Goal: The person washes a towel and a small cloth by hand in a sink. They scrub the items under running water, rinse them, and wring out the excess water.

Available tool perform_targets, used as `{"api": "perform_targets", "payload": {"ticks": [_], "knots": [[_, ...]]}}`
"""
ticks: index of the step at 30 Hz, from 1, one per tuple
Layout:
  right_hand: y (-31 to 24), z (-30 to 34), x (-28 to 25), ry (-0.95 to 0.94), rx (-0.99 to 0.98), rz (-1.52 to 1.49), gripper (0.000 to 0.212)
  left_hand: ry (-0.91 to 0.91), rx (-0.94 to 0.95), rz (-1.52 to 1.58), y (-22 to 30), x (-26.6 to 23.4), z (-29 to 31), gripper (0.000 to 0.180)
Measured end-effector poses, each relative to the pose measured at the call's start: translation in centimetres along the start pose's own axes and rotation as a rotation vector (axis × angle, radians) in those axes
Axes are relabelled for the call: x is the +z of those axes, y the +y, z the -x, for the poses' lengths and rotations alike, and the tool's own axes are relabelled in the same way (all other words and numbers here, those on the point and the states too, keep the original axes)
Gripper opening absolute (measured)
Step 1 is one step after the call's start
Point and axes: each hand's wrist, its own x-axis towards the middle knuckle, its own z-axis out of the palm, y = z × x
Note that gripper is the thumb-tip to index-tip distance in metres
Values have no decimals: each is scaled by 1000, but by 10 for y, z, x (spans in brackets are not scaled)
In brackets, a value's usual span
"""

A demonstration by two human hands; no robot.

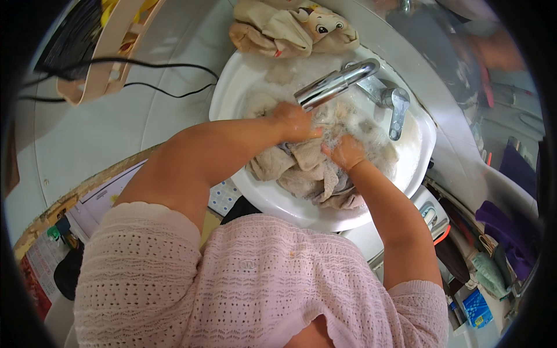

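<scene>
A soapy heap of wet beige-grey cloth (303, 165) fills the middle of the white washbasin (426, 136), with foam all around it. My left hand (293, 122) is closed on the cloth, just under the end of the chrome tap (336, 84). Close by on the right, my right hand (348, 152) grips the same heap, its fingers curled into the fabric and partly covered by suds. Only a small gap separates the two hands. The cloth is bunched, and its kind cannot be made out.
Another bundled beige cloth with a cartoon face (296, 29) lies on the basin's far rim. The tap's lever (398, 110) stands at the right. Black cables (168, 64) run along the left wall to the basin. Toiletries and a purple cloth (507, 232) crowd the right side.
</scene>
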Motion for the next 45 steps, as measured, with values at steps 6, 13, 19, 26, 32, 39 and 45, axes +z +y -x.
{"api": "perform_targets", "payload": {"ticks": [6,13,19,26,32,39,45], "knots": [[40,-38,54,-436,63,-125,49,-82,82,457,-36,70,-61,56],[45,-36,49,-372,-3,-47,40,-25,100,501,-45,68,-62,50],[44,-38,50,-80,-52,118,32,119,104,435,-30,50,-66,46],[52,82,-14,754,3,-607,30,701,140,669,25,-31,63,41],[-8,177,-11,433,-262,-457,37,747,433,25,33,14,158,50],[-34,117,-9,291,166,-604,69,583,160,-223,27,28,119,94],[-28,58,-14,233,250,-474,80,438,101,-265,35,6,74,88]]}}
